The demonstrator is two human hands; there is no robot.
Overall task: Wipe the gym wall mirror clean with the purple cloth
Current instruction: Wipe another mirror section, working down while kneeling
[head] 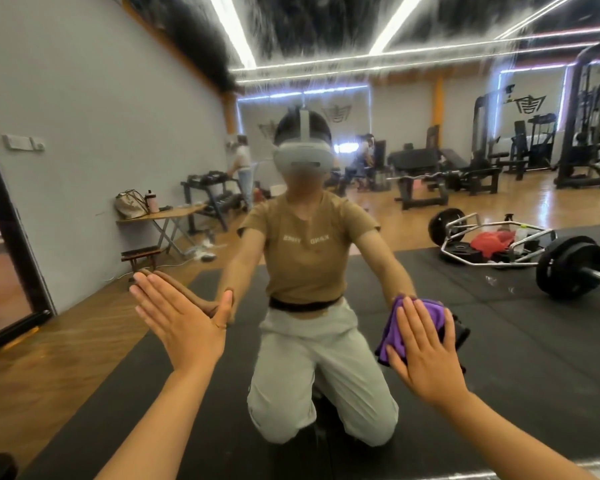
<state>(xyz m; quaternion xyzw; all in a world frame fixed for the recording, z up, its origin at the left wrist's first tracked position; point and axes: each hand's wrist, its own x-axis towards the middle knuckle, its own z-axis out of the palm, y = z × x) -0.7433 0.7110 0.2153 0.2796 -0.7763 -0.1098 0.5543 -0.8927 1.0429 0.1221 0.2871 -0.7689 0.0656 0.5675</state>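
One purple cloth [400, 327] lies bunched flat against the mirror [326, 64], low down and toward its right side, pinned there by the right hand [426, 355]. It sits directly under that hand's fingers [407, 323], spilling out past them up and to the left, so a wiping stroke has open glass in those directions. Its folds run roughly upright, along the line of the fingers. These fingers are straight and slightly spread, pressing rather than clutching; the thumb's hold I cannot tell. The left hand [181, 323] is well apart to the left, at about the same height, palm flat on the glass, fingers straight and held close together, holding nothing. It reads as a brace, so the right hand is the one placed to do the wiping. Streaks show high on the mirror.
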